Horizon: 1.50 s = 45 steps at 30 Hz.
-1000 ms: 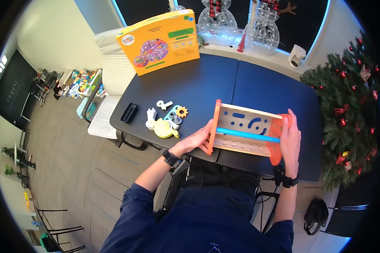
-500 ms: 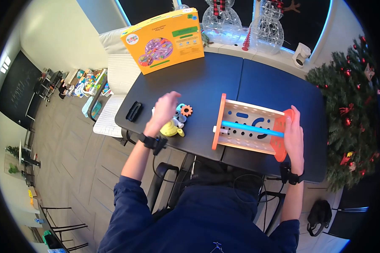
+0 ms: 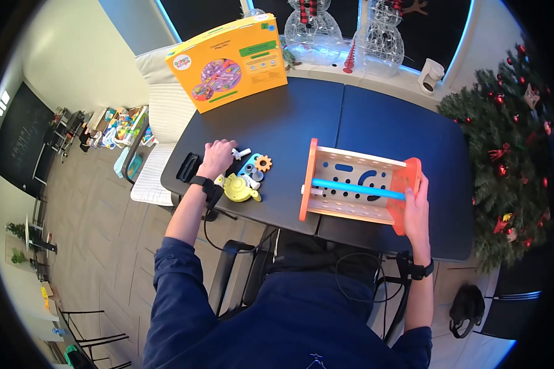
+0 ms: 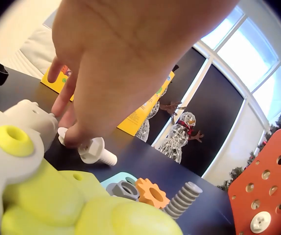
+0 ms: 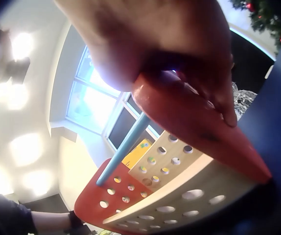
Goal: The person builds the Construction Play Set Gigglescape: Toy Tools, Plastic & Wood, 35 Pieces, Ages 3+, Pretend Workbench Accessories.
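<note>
In the head view, my left hand (image 3: pixel 217 158) is over the table's left part, fingers loosely bent beside a white bolt (image 3: pixel 244 152). The left wrist view shows its thumb against the white piece near the bolt (image 4: pixel 103 152); whether it pinches it is unclear. Just nearer me lie a yellow toy (image 3: pixel 237 188), an orange gear (image 3: pixel 263 163) and a grey nut (image 4: pixel 123 190). My right hand (image 3: pixel 417 212) grips the orange end panel (image 3: pixel 406 184) of a perforated wooden toolbox with a blue rod (image 3: pixel 357 188). A white threaded bolt (image 3: pixel 316 191) sits in its opposite panel.
A yellow box (image 3: pixel 228 64) stands at the table's back left. A black case (image 3: pixel 188 167) lies left of my left hand. A decorated tree (image 3: pixel 505 154) stands beyond the table's right edge, and a white chair (image 3: pixel 166 92) on the left.
My left hand has left the toolbox's left panel and moved left to the loose parts, lowering beside the white bolt. My right hand stays on the orange panel.
</note>
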Motion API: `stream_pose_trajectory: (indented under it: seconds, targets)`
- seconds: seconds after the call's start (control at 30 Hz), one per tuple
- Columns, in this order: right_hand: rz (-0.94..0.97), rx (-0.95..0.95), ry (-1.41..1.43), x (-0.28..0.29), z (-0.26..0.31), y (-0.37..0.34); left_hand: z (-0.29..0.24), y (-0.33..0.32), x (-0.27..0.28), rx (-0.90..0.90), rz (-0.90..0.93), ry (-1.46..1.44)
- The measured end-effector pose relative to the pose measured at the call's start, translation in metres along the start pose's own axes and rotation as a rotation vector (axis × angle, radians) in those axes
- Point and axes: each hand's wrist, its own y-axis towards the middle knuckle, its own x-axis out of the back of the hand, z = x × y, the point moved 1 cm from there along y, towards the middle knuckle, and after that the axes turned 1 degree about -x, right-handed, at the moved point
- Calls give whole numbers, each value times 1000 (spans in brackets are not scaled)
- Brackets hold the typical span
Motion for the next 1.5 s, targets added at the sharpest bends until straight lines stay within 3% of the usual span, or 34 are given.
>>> stream_pose_trajectory:
  seconds: [0.2, 0.3, 0.43, 0.57, 0.63, 0.7, 1.07, 1.27, 1.37, 1.5]
  targets:
    - [43, 2, -8, 2, -3, 0, 4, 2, 5, -26, -89, 65]
    - [49, 37, 25, 3, 2, 1, -22, -2, 37, -61, -270, -72]
    - [27, 102, -12, 0, -9, 8, -96, -23, 107, -212, -376, -571]
    - [-14, 140, -60, -1, -3, 11, -176, -58, 144, -418, -403, -824]
    - [-22, 159, -53, -1, 3, 11, -204, -61, 145, -588, -376, -852]
    - [-22, 182, -54, 1, 5, 11, -225, -64, 141, -635, -302, -826]
    - [-64, 297, -201, 4, 16, 10, -244, -60, 108, -595, -254, -821]
    - [-214, 706, -657, 2, 38, -11, -244, -55, 105, -608, -305, -746]
    - [71, 546, -361, -9, 55, -35, -245, -54, 108, -605, -300, -788]
    - [312, 336, -6, -39, 55, -25, -247, -56, 107, -613, -330, -819]
